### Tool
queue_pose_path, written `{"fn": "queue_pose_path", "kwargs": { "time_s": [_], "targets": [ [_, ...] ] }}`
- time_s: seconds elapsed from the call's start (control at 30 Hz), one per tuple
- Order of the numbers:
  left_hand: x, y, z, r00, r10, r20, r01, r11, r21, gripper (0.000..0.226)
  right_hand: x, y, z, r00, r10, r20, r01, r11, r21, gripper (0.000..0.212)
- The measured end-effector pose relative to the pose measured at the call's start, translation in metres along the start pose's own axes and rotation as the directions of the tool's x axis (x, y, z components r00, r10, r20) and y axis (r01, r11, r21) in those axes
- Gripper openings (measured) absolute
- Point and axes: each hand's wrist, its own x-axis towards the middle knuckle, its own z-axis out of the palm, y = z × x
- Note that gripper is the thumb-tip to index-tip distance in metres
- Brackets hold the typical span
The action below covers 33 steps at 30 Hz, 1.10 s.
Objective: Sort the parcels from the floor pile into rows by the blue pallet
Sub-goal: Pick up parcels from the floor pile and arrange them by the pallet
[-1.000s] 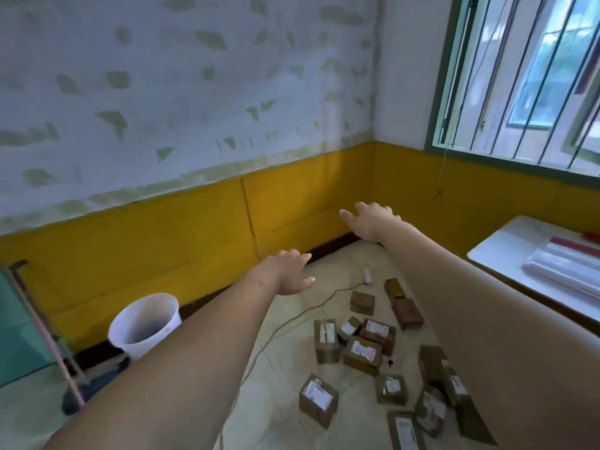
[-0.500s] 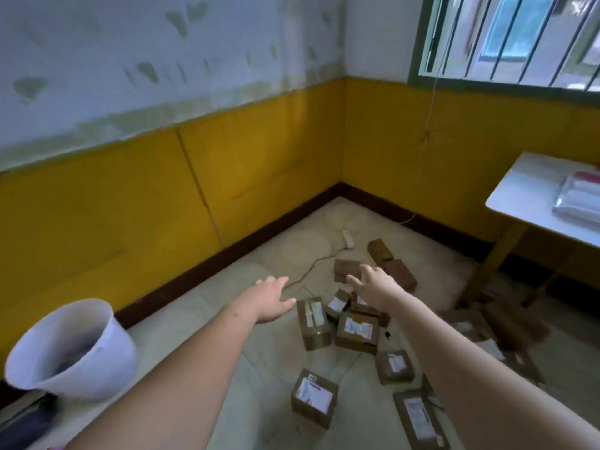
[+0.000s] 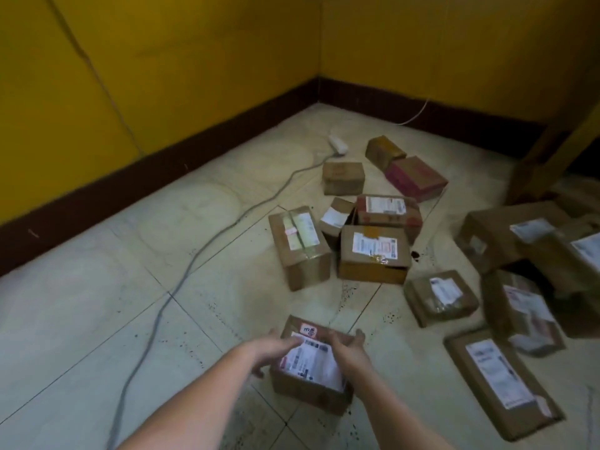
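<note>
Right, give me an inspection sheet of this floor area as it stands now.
Surface: pale tiled floor, dark specks.
Job's things: nearest parcel lies apart from the parcel pile; blue pallet not seen.
Clutter: nothing seen.
Hands: left hand and right hand reach to the nearest parcel's two sides; grip unclear.
Cables: grey cable runs across the floor to a white power strip.
Surroundings: yellow wall, dark skirting, wooden leg.

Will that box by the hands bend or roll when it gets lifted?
Probably not: the nearest parcel looks like stiff, flat-sided cardboard, so it shouldn't roll. The left hand and right hand flank it; it's small, likely light.
</note>
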Motion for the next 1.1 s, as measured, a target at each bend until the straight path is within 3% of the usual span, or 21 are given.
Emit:
{"fn": "queue_pose_path", "kwargs": {
  "time_s": [0.07,0.13,0.23,0.33,0.47,0.57,0.63,0.7,0.77,0.87,1.0,1.1],
  "targets": [
    [0.012,0.000,0.017,1.000,-0.007,-0.011,0.005,0.977,-0.215,0.111,-0.012,-0.005,-0.007,1.000,-0.003,-0.026,0.007,0.989,0.145,0.065],
    [-0.007,0.031,0.016,0.998,0.015,-0.063,-0.035,0.945,-0.324,0.090,-0.045,-0.033,-0.043,0.996,-0.008,-0.084,0.025,0.977,0.212,0.044],
    [-0.105,0.123,-0.016,0.986,0.099,-0.137,-0.149,0.890,-0.430,0.054,-0.125,-0.111,-0.126,0.982,-0.090,-0.168,0.130,0.962,0.240,0.048],
    [-0.240,0.238,-0.060,0.948,0.256,-0.190,-0.311,0.872,-0.379,0.043,-0.245,-0.205,-0.236,0.935,-0.217,-0.281,0.280,0.938,0.206,0.050],
    [-0.455,0.390,-0.104,0.858,0.472,-0.203,-0.511,0.828,-0.232,0.071,-0.434,-0.317,-0.396,0.848,-0.354,-0.395,0.416,0.906,0.081,0.041],
    [-0.614,0.488,-0.115,0.750,0.626,-0.213,-0.661,0.722,-0.205,0.065,-0.576,-0.374,-0.513,0.758,-0.428,-0.491,0.500,0.866,0.017,0.037],
    [-0.720,0.534,-0.109,0.693,0.697,-0.183,-0.717,0.641,-0.276,0.063,-0.676,-0.393,-0.582,0.679,-0.481,-0.555,0.566,0.824,-0.023,0.034],
    [-0.808,0.563,-0.094,0.582,0.798,-0.159,-0.789,0.507,-0.346,0.049,-0.764,-0.392,-0.637,0.626,-0.501,-0.597,0.623,0.782,-0.002,0.032],
    [-0.872,0.572,-0.068,0.463,0.879,-0.115,-0.846,0.399,-0.355,0.035,-0.838,-0.370,-0.671,0.623,-0.483,-0.615,0.666,0.740,0.093,0.031],
    [-0.943,0.557,-0.013,0.315,0.948,-0.046,-0.885,0.277,-0.374,0.039,-0.915,-0.318,-0.684,0.559,-0.460,-0.690,0.736,0.658,0.158,0.027],
    [-0.992,0.516,0.067,0.245,0.953,0.181,-0.853,0.300,-0.428,0.044,-0.984,-0.226,-0.660,0.471,-0.270,-0.840,0.757,0.613,0.227,0.016],
    [-1.013,0.488,0.124,0.248,0.917,0.312,-0.834,0.366,-0.413,0.051,-1.029,-0.154,-0.633,0.402,-0.165,-0.901,0.750,0.624,0.220,0.013]
  ]
}}
